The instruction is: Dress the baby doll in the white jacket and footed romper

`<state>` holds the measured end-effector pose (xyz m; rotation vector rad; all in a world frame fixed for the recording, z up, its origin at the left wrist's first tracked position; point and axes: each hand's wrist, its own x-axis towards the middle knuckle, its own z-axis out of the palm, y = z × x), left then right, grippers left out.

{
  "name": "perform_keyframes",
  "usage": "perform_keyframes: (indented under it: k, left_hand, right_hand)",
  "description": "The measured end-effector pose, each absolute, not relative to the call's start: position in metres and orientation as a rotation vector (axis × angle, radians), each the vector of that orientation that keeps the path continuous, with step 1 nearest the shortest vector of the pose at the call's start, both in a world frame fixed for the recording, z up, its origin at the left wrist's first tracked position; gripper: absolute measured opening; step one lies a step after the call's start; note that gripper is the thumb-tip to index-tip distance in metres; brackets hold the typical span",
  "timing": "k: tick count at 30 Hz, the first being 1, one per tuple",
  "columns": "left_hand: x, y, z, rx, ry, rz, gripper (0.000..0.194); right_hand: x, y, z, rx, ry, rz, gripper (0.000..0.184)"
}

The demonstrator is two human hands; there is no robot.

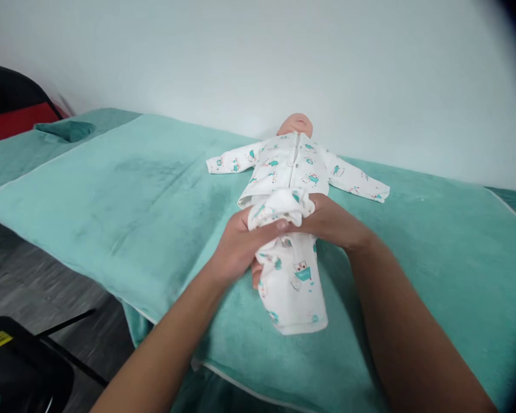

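1. While a doll (296,124) in a printed white top (272,158) lies on its back at upper centre, a printed white garment (298,301) hangs bunched at lower centre.
2. Left hand (237,244): grasping the bunched cloth, thumb on top.
3. Right hand (327,219): gripping it from the right, fingertips mostly hidden.
4. Teal cover (434,258) spreads beneath.

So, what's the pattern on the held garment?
The garment is white with small, mostly teal prints; see head view.
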<state>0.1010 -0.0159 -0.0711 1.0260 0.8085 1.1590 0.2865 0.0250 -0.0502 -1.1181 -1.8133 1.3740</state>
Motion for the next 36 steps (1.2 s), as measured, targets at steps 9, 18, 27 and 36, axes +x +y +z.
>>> perform_keyframes:
  k: [9, 18, 27, 36]
  left_hand:
    - [0.12, -0.115, -0.049, 0.828, 1.056, 1.257, 0.027]
    - [0.156, -0.157, -0.074, 0.222, 1.076, 1.477, 0.053]
    - [0.101, -0.147, -0.1, 0.545, 1.313, 1.543, 0.027]
    - [0.088, -0.132, -0.089, 0.612, 1.155, 1.28, 0.029]
  right_hand:
    - [0.278, 0.01, -0.032, -1.096, -2.326, 1.192, 0.012]
    - [0.273, 0.007, -0.038, -1.143, -2.494, 1.044, 0.008]
    - [0.261, 0.0, -0.05, -1.293, -2.579, 0.598, 0.019]
    - [0.263, -0.001, -0.052, -1.282, -2.51, 0.67, 0.025]
